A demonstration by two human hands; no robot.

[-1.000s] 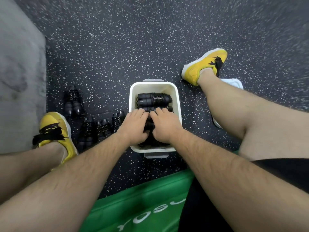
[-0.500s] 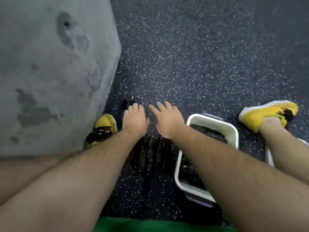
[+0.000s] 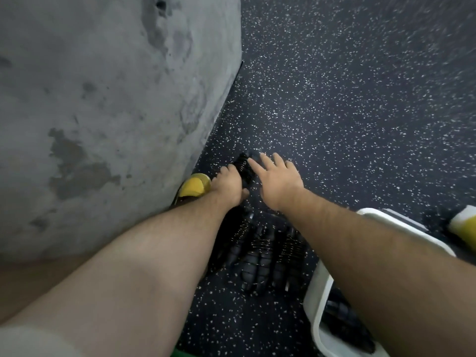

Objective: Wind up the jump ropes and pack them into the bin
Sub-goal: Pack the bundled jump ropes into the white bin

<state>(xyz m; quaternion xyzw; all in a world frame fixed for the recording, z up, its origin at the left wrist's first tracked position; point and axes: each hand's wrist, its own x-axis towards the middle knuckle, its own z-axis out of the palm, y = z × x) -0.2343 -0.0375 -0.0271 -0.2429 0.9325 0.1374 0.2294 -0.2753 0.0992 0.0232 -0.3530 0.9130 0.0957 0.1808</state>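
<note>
A black wound jump rope (image 3: 244, 167) lies on the speckled floor close to the grey wall. My left hand (image 3: 226, 186) is at its left side, with fingers bent onto it and the thumb by its near end. My right hand (image 3: 279, 180) is spread flat, its index finger touching the rope's right side. Several more wound black ropes (image 3: 260, 253) lie on the floor between my forearms. The white bin (image 3: 318, 289) stands at the lower right, partly under my right arm, with black ropes (image 3: 342, 315) inside it.
A grey concrete wall (image 3: 103, 99) fills the left side. My yellow shoe (image 3: 194, 185) sits against its base, and the other yellow shoe (image 3: 463, 225) is at the right edge. Dark speckled floor (image 3: 347, 99) stretches ahead. A green strip (image 3: 180, 354) shows at the bottom.
Both hands left the bin, swung left and reached forward to the far rope by the wall. The view turned left, so the bin now sits at the lower right.
</note>
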